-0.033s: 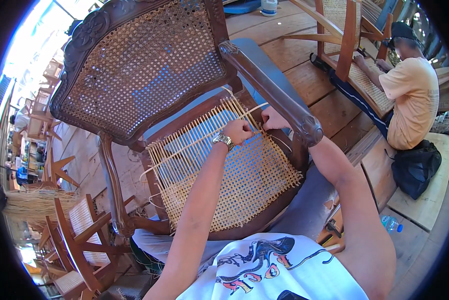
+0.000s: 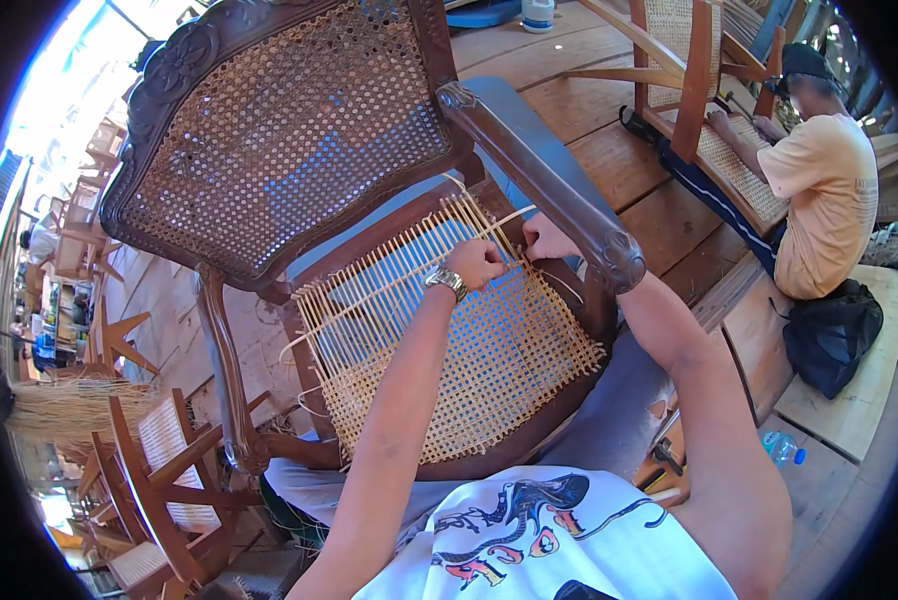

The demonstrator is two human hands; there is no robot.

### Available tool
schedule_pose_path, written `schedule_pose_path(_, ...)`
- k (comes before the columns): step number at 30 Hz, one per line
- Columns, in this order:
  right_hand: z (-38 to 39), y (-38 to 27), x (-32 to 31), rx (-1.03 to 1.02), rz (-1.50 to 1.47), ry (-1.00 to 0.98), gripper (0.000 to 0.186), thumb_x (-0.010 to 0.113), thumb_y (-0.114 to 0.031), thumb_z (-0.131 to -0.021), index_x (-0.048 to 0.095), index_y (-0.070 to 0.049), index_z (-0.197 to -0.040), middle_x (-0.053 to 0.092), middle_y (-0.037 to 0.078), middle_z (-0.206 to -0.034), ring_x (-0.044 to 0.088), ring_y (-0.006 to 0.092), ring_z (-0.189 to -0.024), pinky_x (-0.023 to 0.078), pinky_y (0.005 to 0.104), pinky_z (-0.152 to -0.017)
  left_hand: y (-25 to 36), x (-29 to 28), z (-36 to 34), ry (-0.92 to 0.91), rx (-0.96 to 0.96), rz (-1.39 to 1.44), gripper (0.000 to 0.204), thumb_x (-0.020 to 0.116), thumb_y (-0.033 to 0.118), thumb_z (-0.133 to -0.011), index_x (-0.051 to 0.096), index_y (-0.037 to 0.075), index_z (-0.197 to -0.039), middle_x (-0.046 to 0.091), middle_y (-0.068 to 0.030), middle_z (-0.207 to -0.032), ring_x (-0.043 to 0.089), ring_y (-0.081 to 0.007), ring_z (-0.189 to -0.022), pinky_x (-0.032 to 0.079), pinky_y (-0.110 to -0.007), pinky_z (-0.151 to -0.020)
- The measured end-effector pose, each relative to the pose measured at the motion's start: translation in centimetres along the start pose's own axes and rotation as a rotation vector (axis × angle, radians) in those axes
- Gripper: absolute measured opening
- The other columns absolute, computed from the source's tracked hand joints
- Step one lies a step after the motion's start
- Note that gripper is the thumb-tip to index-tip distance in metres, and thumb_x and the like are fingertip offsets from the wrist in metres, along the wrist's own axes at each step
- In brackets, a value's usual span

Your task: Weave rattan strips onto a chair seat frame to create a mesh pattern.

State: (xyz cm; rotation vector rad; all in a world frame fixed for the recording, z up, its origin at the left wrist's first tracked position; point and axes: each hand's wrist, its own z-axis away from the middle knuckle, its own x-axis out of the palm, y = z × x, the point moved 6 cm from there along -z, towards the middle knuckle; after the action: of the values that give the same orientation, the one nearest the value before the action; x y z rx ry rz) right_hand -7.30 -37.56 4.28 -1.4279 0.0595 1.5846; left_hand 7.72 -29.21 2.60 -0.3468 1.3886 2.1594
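Observation:
A dark carved wooden armchair [image 2: 629, 265] with a cane back [image 2: 269, 130] holds a partly woven cane seat [image 2: 469, 380]. Loose strands stick out at its edges, and its upper part has long strands with open gaps. My left hand [image 2: 474, 262], a watch on the wrist, is closed at those strands right of centre. My right hand [image 2: 547, 240] is closed at the seat's right edge beside a pale strand [image 2: 514, 215], partly behind the armrest. What exactly either hand's fingertips hold is too small to make out.
At right, a person [image 2: 819, 190] works on another chair [image 2: 684, 100]; a black bag [image 2: 829, 335] and plastic bottle [image 2: 782, 448] lie below. At left stand more chairs [image 2: 169, 480] beside a bundle of fibre strands [image 2: 69, 405]. A white container [image 2: 537, 15] stands at top on the plank floor [image 2: 579, 120].

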Motion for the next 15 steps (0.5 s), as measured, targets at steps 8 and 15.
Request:
schedule_pose_path(8,-0.6,2.0,0.4,-0.065,-0.196,0.009,0.031,0.078,-0.036,-0.076,0.071,-0.006,-0.081,0.068,0.007,-0.075,0.063,0.0159,-0.07,0.048,0.033,-0.065,-0.2,0.1,0.1,-0.005,0.005,0.012,0.025,0.077,0.024,-0.082,0.07,0.0,-0.085,0.072,-0.0097,-0.075,0.069,-0.0172,-0.055,0.055,-0.031,-0.05)
schedule_pose_path(15,-0.3,-0.4,-0.1,-0.044,-0.074,-0.035,0.029,0.077,-0.034,-0.075,0.071,-0.007,-0.082,0.067,0.006,-0.073,0.063,0.0164,-0.07,0.048,0.0336,-0.065,0.4,0.0,-0.2,0.082,-0.019,-0.184,0.021,0.077,0.024,-0.078,0.072,0.005,-0.082,0.072,-0.0096,-0.073,0.071,-0.0203,-0.058,0.057,-0.033,-0.059)
